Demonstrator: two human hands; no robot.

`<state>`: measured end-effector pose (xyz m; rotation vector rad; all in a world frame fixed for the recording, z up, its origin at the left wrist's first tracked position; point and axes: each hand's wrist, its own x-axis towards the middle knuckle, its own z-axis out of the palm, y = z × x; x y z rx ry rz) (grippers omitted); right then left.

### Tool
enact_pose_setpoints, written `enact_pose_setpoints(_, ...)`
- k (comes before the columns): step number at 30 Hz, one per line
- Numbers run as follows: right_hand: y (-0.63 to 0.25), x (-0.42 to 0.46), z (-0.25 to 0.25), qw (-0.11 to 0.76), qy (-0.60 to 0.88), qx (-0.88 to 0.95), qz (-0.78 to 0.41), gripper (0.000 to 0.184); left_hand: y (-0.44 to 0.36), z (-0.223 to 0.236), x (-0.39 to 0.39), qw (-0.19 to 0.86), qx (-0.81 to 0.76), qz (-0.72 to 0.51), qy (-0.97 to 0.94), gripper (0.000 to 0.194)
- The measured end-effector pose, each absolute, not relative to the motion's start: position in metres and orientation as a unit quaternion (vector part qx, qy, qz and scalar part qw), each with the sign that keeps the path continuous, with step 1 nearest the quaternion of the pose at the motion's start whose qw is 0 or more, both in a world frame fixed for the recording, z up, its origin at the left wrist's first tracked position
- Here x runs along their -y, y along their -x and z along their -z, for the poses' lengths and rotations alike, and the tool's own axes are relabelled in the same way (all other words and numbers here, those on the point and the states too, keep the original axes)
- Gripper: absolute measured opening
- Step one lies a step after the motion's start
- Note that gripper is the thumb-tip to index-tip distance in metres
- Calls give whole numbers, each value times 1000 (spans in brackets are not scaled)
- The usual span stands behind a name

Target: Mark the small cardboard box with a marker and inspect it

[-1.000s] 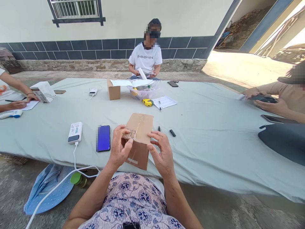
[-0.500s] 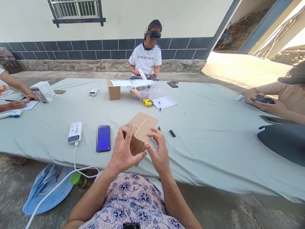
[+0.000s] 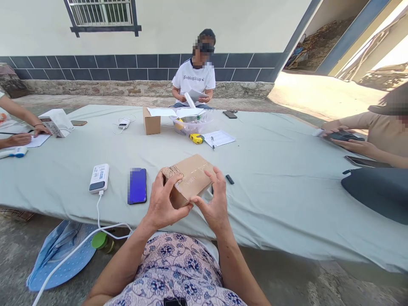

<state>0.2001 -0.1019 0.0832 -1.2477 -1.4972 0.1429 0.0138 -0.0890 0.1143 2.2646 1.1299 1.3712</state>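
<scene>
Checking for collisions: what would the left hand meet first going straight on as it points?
The left hand would meet the nearer cardboard box first; its fingers seem to touch it, though depth is unclear.

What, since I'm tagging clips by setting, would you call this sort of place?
Probably an outdoor yard beside a building: there's a barred window in the wall, sunlit ground beyond, and a cloth-covered table in shade.
</scene>
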Motion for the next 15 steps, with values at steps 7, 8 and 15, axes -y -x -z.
enact_pose_setpoints(7, -235, 96, -87, 652, 572, 480, -130, 72, 17, -119, 78, 234, -284, -501, -783, 68)
enact_pose_setpoints(8, -237, 96, -87, 672, 561, 454, -167, 67, 21, -118, 76, 266, -276, -510, -770, 66)
enact_pose_setpoints(15, -235, 99, -93, 717, 476, 397, -318, 50, 30, -108, 66, 526, -252, -550, -598, 64)
